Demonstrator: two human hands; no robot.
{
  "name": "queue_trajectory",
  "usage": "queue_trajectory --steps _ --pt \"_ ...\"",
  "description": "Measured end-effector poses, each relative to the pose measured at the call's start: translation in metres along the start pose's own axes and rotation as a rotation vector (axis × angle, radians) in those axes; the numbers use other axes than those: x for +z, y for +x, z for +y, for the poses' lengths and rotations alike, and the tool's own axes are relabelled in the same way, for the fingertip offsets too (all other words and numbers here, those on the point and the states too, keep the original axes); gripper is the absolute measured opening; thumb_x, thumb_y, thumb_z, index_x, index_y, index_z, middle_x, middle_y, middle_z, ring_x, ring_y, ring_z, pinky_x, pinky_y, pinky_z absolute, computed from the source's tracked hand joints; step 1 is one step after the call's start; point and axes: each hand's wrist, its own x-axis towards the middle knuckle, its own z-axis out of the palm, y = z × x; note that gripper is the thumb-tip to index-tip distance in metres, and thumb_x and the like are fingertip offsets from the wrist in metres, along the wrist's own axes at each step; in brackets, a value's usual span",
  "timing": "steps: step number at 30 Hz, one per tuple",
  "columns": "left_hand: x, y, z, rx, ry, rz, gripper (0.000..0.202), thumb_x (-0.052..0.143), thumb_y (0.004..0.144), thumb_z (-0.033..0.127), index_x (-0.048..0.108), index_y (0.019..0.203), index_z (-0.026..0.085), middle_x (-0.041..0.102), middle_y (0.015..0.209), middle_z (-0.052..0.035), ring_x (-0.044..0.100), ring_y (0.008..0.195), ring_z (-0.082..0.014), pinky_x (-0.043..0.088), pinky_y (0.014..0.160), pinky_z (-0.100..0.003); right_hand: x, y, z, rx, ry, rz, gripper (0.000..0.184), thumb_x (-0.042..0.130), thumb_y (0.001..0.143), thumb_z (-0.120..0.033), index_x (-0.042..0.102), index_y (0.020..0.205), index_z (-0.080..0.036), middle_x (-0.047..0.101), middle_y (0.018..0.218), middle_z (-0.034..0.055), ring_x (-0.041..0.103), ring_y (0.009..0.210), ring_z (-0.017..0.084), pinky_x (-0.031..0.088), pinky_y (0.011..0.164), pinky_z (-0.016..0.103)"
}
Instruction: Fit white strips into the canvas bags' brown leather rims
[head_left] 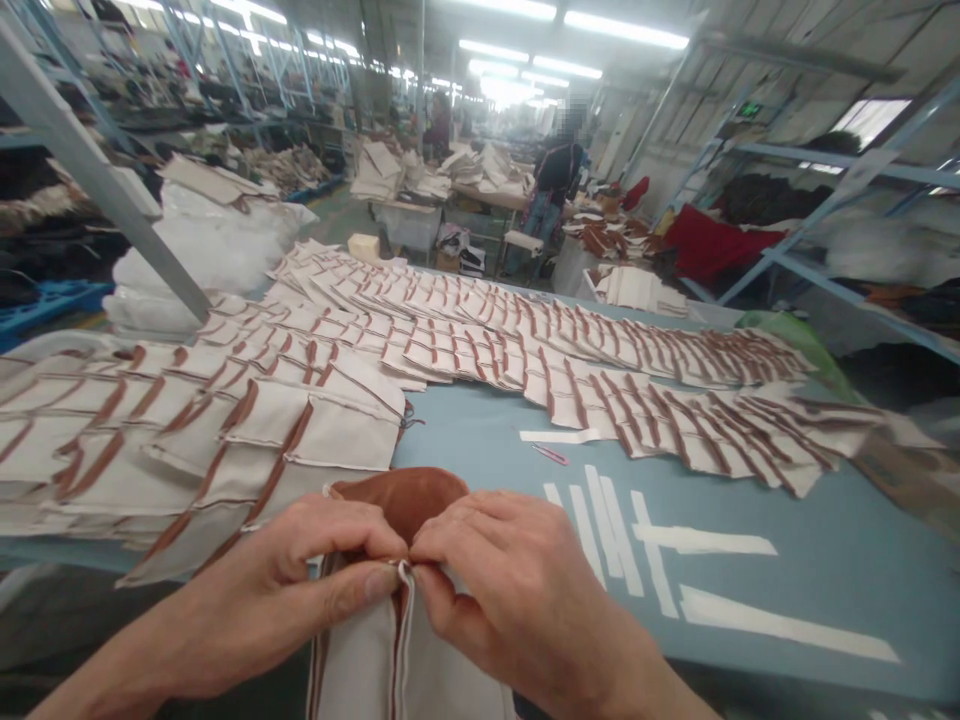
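Note:
Low in the middle of the view, my left hand [322,565] and my right hand [495,575] meet at the top of a sewn fabric piece [360,665]. It is off-white outside, with a seam running down its middle, and its brown inside shows at the far top edge. Both thumbs and forefingers pinch the seam's upper end from either side. The lower part of the piece drops out of the frame. Closest to my left hand lie overlapping off-white panels [262,430] with brown edges.
A blue-grey table [480,430] carries long fanned rows of similar panels [465,345]. White strips [611,530] and a small pink tool [551,454] lie right of my hands. A slanted metal post [112,180] stands at left. A person [556,175] stands beyond the table.

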Motion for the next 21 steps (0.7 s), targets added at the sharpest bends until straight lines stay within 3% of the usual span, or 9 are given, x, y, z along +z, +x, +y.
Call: queue_trajectory --steps 6,12,15,21 --pt "0.001 0.002 -0.001 -0.038 -0.131 -0.082 0.036 0.062 0.105 0.044 0.076 0.082 0.021 0.068 0.074 0.0025 0.057 0.069 -0.0148 0.043 0.065 -0.022 0.0 0.006 0.001 0.09 0.083 0.039 0.016 0.063 0.086 -0.011 0.062 0.079 -0.025 0.076 0.073 0.0003 0.069 0.066 0.019 0.05 0.068 0.032" --pt "0.011 0.003 0.0 -0.061 -0.175 -0.092 0.048 0.058 0.104 0.054 0.067 0.072 0.02 0.053 0.065 0.0035 0.047 0.06 -0.013 0.036 0.058 -0.025 -0.017 0.019 0.008 0.306 0.509 -0.142 0.016 0.061 0.078 -0.01 0.06 0.07 -0.023 0.067 0.067 -0.0062 0.056 0.058 0.01 0.044 0.061 0.022" --pt "0.018 0.006 -0.003 -0.029 -0.111 -0.029 0.041 0.059 0.102 0.044 0.063 0.068 0.02 0.056 0.063 0.0037 0.049 0.059 -0.0122 0.036 0.058 -0.025 -0.02 0.021 0.011 0.359 0.564 -0.197 0.015 0.06 0.078 -0.01 0.061 0.069 -0.023 0.065 0.065 -0.0062 0.054 0.058 0.01 0.042 0.058 0.021" --pt "0.019 0.012 -0.001 0.094 0.183 0.117 0.024 0.057 0.094 0.023 0.068 0.072 0.021 0.059 0.06 0.0053 0.047 0.054 -0.011 0.033 0.055 -0.026 -0.022 0.016 0.015 0.346 0.384 -0.18 0.016 0.065 0.079 -0.008 0.063 0.071 -0.023 0.067 0.066 -0.006 0.056 0.058 0.011 0.038 0.057 0.022"
